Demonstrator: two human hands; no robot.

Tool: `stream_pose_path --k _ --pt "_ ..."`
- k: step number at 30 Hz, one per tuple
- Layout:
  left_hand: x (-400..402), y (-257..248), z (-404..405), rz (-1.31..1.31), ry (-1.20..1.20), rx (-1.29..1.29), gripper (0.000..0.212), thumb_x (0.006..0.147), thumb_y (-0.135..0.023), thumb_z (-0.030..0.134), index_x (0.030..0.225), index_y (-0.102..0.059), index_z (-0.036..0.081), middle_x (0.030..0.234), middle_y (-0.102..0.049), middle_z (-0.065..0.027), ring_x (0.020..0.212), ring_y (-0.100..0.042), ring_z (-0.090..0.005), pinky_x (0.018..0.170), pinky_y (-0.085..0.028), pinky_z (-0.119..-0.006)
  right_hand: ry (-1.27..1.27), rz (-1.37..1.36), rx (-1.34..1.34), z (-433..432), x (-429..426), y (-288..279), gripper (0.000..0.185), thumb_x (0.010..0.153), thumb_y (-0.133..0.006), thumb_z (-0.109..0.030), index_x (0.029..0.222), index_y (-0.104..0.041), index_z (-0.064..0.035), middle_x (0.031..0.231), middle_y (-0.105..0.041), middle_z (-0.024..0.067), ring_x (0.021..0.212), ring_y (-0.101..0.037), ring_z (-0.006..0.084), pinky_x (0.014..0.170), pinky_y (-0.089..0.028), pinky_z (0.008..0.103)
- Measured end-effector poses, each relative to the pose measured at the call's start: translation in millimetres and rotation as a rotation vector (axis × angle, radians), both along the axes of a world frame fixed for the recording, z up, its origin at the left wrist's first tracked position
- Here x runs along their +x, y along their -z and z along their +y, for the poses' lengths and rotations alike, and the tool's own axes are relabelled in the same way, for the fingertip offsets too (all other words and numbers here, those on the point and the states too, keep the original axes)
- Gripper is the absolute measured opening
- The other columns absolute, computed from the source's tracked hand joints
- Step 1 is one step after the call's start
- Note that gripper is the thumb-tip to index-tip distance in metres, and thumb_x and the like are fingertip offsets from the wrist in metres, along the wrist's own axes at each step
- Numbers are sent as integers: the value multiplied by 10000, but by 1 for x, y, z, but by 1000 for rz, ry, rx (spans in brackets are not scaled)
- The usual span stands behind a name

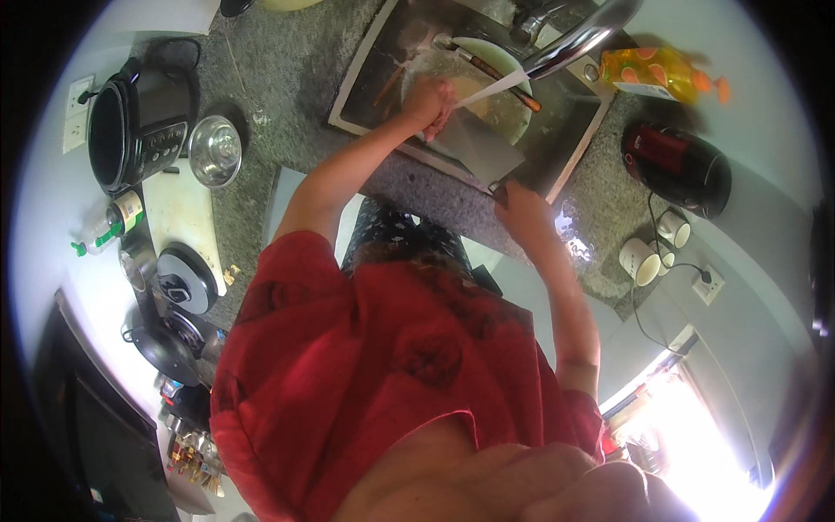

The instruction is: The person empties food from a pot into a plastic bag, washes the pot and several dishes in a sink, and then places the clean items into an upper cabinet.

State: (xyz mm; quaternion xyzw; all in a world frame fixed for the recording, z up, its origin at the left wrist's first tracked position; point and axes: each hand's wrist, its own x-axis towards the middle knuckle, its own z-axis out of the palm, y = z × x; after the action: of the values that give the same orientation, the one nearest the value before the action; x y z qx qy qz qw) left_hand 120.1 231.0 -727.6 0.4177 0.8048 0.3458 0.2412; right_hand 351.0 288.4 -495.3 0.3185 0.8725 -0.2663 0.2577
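My right hand (524, 210) grips the handle of a broad-bladed cleaver at the sink's near edge. The cleaver's flat blade (481, 149) extends up and left over the sink (574, 140). At the blade's far end is my left hand (428, 106), its fingers curled; whether they hold anything is hidden. A stream of water (499, 86) falls from the chrome faucet (587, 40) beside that hand. Below, a pale round basin (520, 124) sits in the sink with cloudy water inside. Across the basin lies a utensil with a brown wooden handle (486, 67).
Right of the sink are a yellow dish soap bottle (649, 74), a dark red and black appliance (675, 166) and several white mugs (638, 261). Leftward stand a black cooker (140, 134), a metal bowl (215, 151), a cutting board (182, 215) and a pan lid (187, 277).
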Motion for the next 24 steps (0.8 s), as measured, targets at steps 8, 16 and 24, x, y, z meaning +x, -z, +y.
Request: stream_pose_path --k 8,16,24 --pt "4 -21 -31 -329 -361 224 156 877 -492 79 933 -624 18 760 -633 -107 672 -620 -209 629 -486 -337 791 68 -725 11 31 -9 184 826 -587 -198 830 -513 -30 617 -501 72 503 -489 141 459 -410 271" --pt "87 -149 -19 -259 105 612 161 800 -569 1 926 -633 77 988 -624 -62 916 -554 -206 775 -439 -305 1592 498 -1976 8 32 24 94 891 -524 -82 970 -490 -46 654 -383 -33 453 -332 33 376 -282 170" --pt "76 -136 24 -8 29 701 146 894 -493 113 977 -597 53 992 -589 -137 899 -572 -288 742 -453 -343 1381 426 -2119 0 50 7 145 881 -494 -52 1025 -499 -61 647 -366 -31 404 -302 17 324 -239 161"
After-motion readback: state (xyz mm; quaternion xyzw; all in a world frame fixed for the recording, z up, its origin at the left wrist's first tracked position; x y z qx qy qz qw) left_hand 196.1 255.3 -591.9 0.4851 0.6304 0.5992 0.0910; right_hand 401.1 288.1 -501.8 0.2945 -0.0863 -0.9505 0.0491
